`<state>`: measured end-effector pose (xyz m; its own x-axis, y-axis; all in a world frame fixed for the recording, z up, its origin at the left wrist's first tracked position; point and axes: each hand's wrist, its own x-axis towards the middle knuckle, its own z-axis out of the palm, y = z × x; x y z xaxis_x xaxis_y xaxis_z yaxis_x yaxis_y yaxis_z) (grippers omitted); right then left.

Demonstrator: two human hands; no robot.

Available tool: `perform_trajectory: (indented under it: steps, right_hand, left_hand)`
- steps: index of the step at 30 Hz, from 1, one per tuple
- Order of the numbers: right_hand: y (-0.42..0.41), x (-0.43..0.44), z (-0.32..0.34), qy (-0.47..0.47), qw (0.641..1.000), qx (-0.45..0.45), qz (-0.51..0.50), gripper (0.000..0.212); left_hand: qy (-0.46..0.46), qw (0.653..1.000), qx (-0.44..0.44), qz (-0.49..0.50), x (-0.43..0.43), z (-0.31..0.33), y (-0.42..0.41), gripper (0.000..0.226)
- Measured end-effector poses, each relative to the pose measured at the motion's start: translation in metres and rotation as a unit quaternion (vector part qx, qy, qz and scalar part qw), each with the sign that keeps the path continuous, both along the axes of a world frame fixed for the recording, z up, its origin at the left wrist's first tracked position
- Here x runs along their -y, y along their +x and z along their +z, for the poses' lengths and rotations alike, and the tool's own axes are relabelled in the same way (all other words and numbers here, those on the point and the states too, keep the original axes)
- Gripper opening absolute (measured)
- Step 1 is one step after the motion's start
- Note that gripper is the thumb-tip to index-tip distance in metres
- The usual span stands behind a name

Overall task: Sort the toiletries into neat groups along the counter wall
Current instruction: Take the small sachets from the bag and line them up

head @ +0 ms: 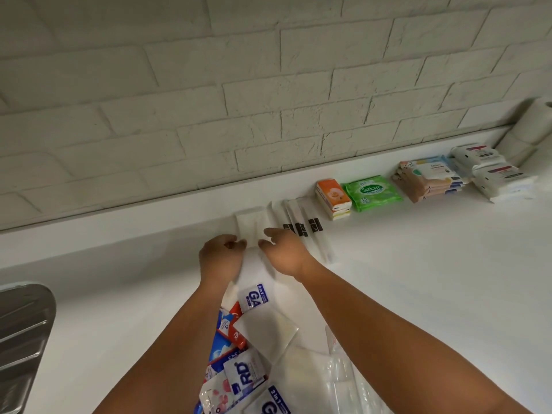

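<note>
Your left hand (221, 259) and right hand (283, 255) pinch a white packet (250, 227) on the counter (418, 264).
The left grip curls its fingers onto the packet's left edge and the right grip closes thumb and forefinger on its right edge, so the packet lies flat between them, far end near the wall. It sits left of the green wipes pack (372, 192), past the clear sleeves (312, 231) and orange tissue pack (333, 197). The sachet pile (248, 369) lies nearer you than the green pack.
</note>
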<state>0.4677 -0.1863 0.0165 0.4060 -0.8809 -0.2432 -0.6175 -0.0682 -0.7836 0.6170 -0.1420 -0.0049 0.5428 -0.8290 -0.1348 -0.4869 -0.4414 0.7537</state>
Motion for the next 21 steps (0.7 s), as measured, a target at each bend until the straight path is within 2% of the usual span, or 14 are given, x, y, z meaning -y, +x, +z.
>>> perform_trajectory:
  steps: [2, 7, 11, 16, 21]
  right_hand:
    - [-0.008, -0.014, 0.002, -0.027, 0.999, -0.007, 0.026, 0.046]
    - [-0.034, -0.063, 0.0, -0.063, 0.997, 0.005, 0.039, 0.04]
    - [-0.052, -0.098, -0.009, -0.102, 0.991, -0.042, 0.082, 0.043]
    - [-0.067, -0.129, -0.031, -0.112, 0.98, -0.107, 0.123, 0.052]
    - [-0.076, -0.148, -0.036, -0.133, 0.963, -0.155, 0.173, 0.074]
  left_hand:
    - [-0.02, 0.999, 0.019, -0.028, -0.021, 0.01, -0.007, 0.027]
    - [-0.062, 0.994, -0.019, -0.093, -0.079, 0.015, -0.023, 0.013]
    - [-0.066, 0.983, 0.045, -0.165, -0.113, 0.005, -0.031, 0.013]
    - [-0.032, 0.961, 0.128, -0.242, -0.137, -0.015, -0.03, 0.027]
    - [0.046, 0.933, 0.2, -0.296, -0.153, -0.022, -0.035, 0.045]
